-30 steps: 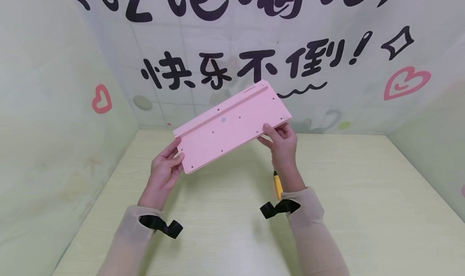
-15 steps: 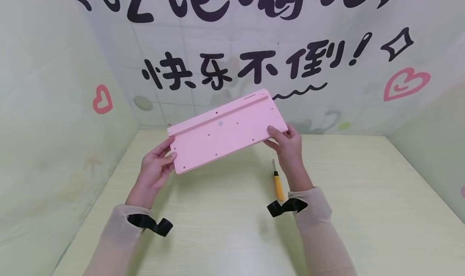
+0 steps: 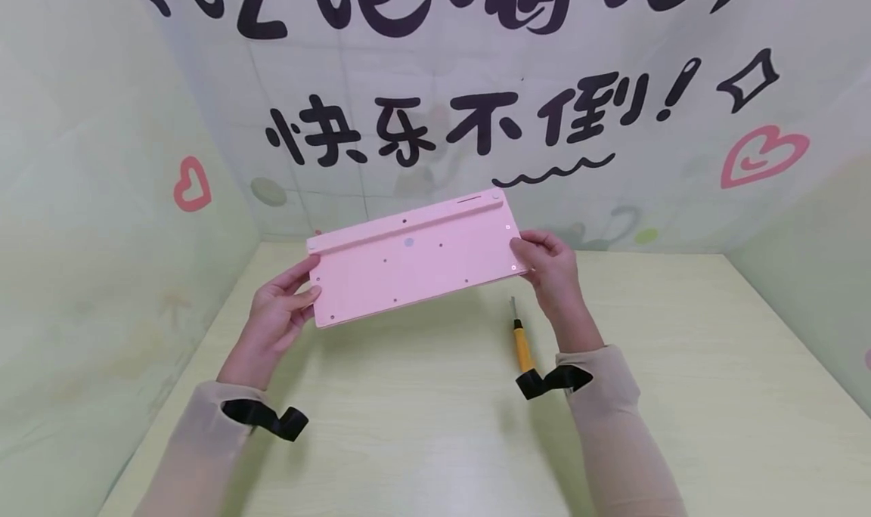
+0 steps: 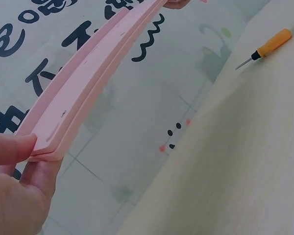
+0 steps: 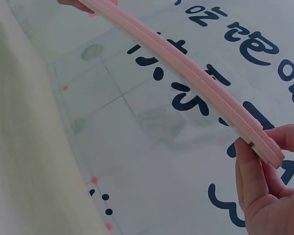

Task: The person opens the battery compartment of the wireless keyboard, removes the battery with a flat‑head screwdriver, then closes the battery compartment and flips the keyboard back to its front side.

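A pink keyboard [image 3: 415, 264], its underside with small screw holes and a raised ridge turned to the head camera, is held up above the table, tilted with its right end higher. My left hand [image 3: 277, 309] grips its left end, the thumb on the near face. At the other end my right hand [image 3: 554, 275] pinches the lower right corner between thumb and fingers. The left wrist view shows the keyboard [image 4: 83, 83] edge-on, thumb on one face and fingers beneath. In the right wrist view its side edge shows, with the key side mostly hidden.
A screwdriver [image 3: 522, 347] with a yellow handle lies on the light wooden table [image 3: 422, 419], near the right wrist. A printed backdrop [image 3: 435, 63] with black lettering rises behind the table, with side walls left and right. Black straps circle both sleeves.
The keyboard has come down at its right end and lies more level. Both hands have moved outward, the right one lower with its grip at the right corner, uncovering the screwdriver.
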